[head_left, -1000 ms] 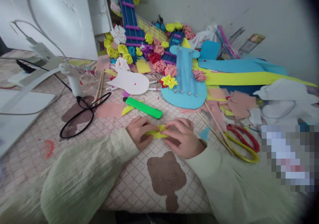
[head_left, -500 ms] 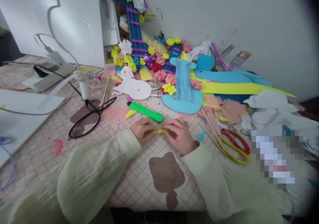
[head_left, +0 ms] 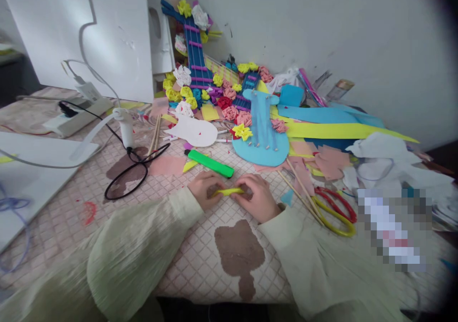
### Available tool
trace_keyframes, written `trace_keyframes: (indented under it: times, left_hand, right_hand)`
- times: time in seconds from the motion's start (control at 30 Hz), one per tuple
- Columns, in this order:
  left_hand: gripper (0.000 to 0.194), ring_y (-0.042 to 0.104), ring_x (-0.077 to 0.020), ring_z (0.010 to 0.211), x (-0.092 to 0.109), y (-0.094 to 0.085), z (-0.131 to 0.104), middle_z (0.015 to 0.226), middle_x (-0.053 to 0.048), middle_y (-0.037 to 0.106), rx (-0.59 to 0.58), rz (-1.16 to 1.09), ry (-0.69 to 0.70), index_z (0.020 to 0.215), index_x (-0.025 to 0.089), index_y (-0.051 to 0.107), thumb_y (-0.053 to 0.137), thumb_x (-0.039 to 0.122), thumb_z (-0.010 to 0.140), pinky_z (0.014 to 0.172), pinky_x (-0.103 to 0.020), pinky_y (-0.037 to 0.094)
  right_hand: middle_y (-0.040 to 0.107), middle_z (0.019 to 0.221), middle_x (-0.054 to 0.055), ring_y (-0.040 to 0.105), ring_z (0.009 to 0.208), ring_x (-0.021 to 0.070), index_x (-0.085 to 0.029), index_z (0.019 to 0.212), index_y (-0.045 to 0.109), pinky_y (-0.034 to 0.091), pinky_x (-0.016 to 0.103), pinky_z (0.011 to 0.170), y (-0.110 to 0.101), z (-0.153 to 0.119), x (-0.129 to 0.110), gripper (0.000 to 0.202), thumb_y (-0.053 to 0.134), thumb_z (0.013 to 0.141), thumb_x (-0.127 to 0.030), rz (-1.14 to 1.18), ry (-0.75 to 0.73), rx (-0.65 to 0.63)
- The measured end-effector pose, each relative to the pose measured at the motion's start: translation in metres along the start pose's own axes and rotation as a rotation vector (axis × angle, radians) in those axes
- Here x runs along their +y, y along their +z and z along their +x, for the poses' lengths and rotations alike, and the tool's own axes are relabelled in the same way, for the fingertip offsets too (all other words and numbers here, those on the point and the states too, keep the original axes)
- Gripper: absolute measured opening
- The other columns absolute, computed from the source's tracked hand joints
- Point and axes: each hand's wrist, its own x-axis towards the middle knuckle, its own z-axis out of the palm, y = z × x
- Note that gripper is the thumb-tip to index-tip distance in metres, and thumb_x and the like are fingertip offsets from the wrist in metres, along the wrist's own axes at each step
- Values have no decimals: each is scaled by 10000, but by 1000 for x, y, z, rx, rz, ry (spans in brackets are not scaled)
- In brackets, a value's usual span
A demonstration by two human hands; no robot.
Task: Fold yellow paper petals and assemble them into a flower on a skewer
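Note:
Between my hands is a narrow yellow strip, folded or rolled (head_left: 229, 192), that looks like paper. My left hand (head_left: 204, 188) pinches its left end, and my right hand (head_left: 258, 195) has the other end between thumb and fingers. The fingers partly cover both ends. Just beyond my hands lies a green highlighter (head_left: 211, 163) with a black end. A light-blue guitar-shaped cutout (head_left: 261, 155) with strings and sticks is farther back, a yellow paper flower (head_left: 242, 131) at its left side.
A glue gun (head_left: 125, 126) with a looped black cord (head_left: 145, 171) stands at left, near a power strip (head_left: 77, 119). Scissors with red and yellow handles (head_left: 336, 222) and wooden sticks (head_left: 304, 198) lie right. Behind are paper flowers and a dark-blue guitar neck (head_left: 195, 50).
My fingers have moved apart along the yellow strip, so more of its length shows between them. The view has shifted slightly.

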Motion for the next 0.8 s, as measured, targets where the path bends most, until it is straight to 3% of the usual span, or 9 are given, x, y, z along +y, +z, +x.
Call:
trace_keyframes:
  times: [0.17,0.4,0.57,0.8]
  left_hand:
    - [115,504,-122,590,7,-2,-1,628,-20,580,-44,26,-54,730,152,596,495,152,677,583,-244,428]
    - [121,457,-82,491,11,-4,-1,562,10,548,-42,44,-179,741,163,632,529,191,683,475,-188,378]
    - [123,436,-62,441,11,-7,1,510,31,544,-64,-11,-246,731,152,634,529,185,677,434,-165,349]
    - [160,475,-62,481,6,-32,-2,611,4,601,51,46,-227,749,146,601,462,150,669,404,-151,329]
  right_hand:
    - [629,784,21,503,816,186,-207,826,600,346,335,728,-1,0,-1,118,602,717,-249,43,-47,-45]
    - [651,764,14,524,806,175,-221,728,640,340,346,757,0,2,5,84,580,747,-276,82,-64,-45]
    - [662,722,10,557,720,161,-210,739,639,406,316,695,0,3,11,74,573,743,-243,187,-19,-37]
    - [653,808,42,578,754,154,-187,852,615,461,295,686,-2,10,16,145,498,777,-229,235,-30,77]
